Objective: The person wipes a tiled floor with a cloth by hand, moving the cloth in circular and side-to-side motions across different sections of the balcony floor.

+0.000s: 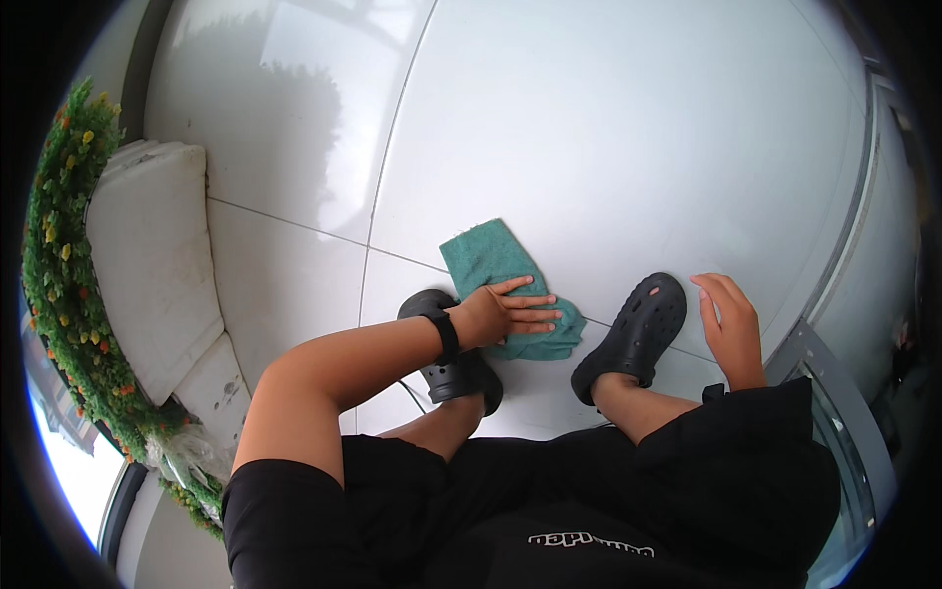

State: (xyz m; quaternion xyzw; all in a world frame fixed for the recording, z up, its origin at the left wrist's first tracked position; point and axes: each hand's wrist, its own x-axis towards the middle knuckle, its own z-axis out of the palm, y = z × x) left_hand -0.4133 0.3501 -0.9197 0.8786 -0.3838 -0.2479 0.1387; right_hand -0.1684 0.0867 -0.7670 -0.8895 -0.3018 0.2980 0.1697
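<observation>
My left hand (508, 313) lies palm down on a folded green cloth (489, 250), fingers spread and pressing it against the white tiled floor (589, 162). A black band (446, 335) circles the left wrist. The cloth's near edge is rumpled, and its far part lies flat. To the right, my right hand (728, 316) hangs beside the right black clog (640, 320) with nothing in it, thumb apart from the loosely bent fingers. The left black clog (460, 375) is partly hidden under my left forearm, close to the cloth.
White padded blocks (158, 258) stand along the left, bordered by green foliage (62, 258) with orange and yellow flowers. Clear plastic wrap (188, 449) sits among the leaves. A grey metal frame with glass (839, 397) is close on my right. A thin dark cable (412, 395) runs behind the left clog.
</observation>
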